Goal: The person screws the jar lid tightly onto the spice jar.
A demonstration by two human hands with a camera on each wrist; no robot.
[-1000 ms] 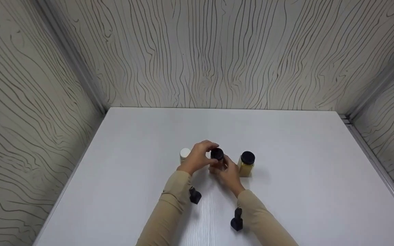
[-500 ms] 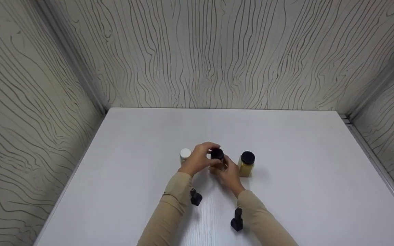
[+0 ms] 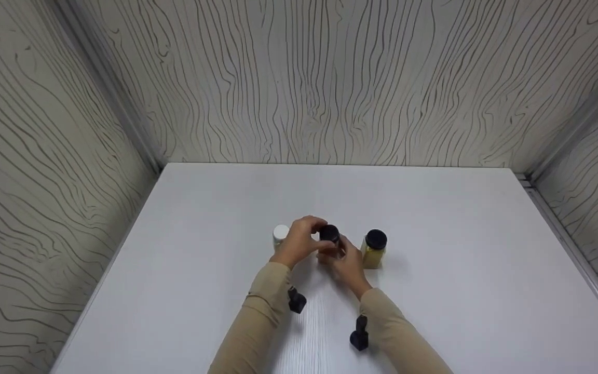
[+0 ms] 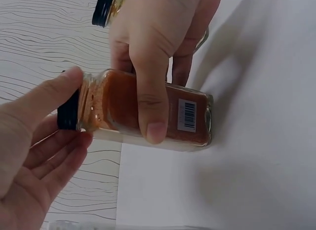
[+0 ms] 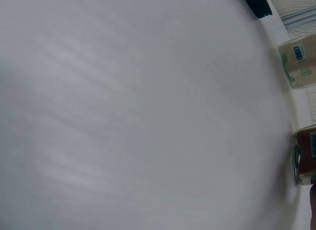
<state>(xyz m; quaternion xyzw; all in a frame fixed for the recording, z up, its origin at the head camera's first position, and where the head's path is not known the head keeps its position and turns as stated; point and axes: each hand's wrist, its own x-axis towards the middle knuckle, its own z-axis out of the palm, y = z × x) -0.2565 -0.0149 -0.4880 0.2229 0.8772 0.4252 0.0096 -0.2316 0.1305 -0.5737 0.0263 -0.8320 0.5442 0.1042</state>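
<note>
In the head view my left hand point(image 3: 299, 240) pinches the black lid point(image 3: 329, 234) of a glass spice jar between thumb and fingers. My right hand point(image 3: 348, 264) grips the same jar lower down, thumb across its side in the left wrist view. Orange-red powder fills this square spice jar point(image 4: 123, 99), which bears a barcode label. It stands upright on the white table, and fingers hide part of it. Only its base corner shows in the right wrist view. Just right of my right hand stands a second spice jar point(image 3: 373, 254), yellowish with a black lid.
A white-capped jar point(image 3: 281, 234) stands left of my left hand, partly behind it; its beige contents point(image 5: 303, 67) show in the right wrist view. Black camera mounts point(image 3: 359, 333) hang by both wrists. Wood-patterned panels point(image 3: 309, 83) enclose the white table point(image 3: 200, 218) at back and sides.
My left hand has shifted slightly about the lid, its fingertips changing position a little. The right hand and all three jars stay in place.
</note>
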